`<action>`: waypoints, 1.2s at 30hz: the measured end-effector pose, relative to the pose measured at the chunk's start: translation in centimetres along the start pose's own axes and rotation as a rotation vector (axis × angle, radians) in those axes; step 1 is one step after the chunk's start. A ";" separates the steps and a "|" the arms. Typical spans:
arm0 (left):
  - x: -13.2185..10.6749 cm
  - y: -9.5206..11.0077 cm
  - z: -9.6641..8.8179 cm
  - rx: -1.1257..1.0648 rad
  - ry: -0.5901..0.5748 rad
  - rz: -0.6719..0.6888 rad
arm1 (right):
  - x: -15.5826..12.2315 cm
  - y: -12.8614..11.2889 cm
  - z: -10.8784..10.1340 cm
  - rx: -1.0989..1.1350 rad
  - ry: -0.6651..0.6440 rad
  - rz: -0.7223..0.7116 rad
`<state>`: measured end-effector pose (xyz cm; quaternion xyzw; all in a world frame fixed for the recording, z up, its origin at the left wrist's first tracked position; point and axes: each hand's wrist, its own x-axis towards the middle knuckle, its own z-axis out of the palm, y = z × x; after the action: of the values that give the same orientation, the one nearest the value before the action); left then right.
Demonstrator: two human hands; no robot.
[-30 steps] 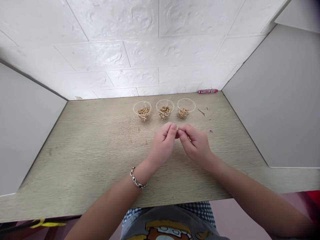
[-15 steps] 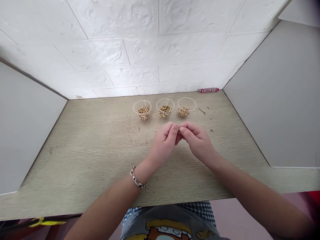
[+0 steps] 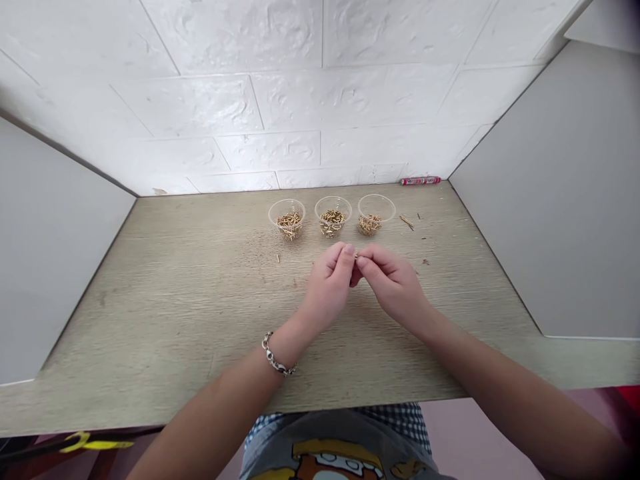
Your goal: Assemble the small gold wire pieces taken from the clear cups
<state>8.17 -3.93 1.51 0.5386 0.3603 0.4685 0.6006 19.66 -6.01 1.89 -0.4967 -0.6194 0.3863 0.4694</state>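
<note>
My left hand (image 3: 327, 283) and my right hand (image 3: 393, 280) meet fingertip to fingertip above the table, just in front of three clear plastic cups. Both are closed in a pinch. A tiny gold-coloured metal piece (image 3: 356, 257) shows between the thumbs; its exact kind is too small to make out, and the fingers cover most of it. Small brass-coloured pins fill the bottoms of the left cup (image 3: 287, 220), the middle cup (image 3: 333, 217) and the right cup (image 3: 376, 215). One loose pin (image 3: 279, 259) lies left of my hands.
Several thin gold pins (image 3: 407, 222) lie right of the cups. A pink and white marker (image 3: 421, 181) rests along the white brick wall (image 3: 285, 147). Grey panels stand at the left (image 3: 55, 253) and right (image 3: 555, 193) of the wooden table (image 3: 175, 293). Brown specks dot its surface.
The view has shifted very slightly. My hands stay pinched together, with the fingertips a little closer and a bit more of the gold piece glinting between them.
</note>
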 end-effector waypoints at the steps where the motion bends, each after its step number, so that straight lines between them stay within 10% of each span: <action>1: 0.0 0.1 0.0 -0.014 0.002 -0.011 | 0.0 0.0 0.1 0.013 0.006 -0.012; 36: -0.2 1.2 0.0 0.057 -0.044 0.009 | -0.5 0.2 0.0 -0.015 0.045 -0.152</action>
<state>7.85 -4.17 2.63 0.5672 0.3577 0.4485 0.5909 19.69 -6.45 1.63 -0.4602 -0.6476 0.3337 0.5074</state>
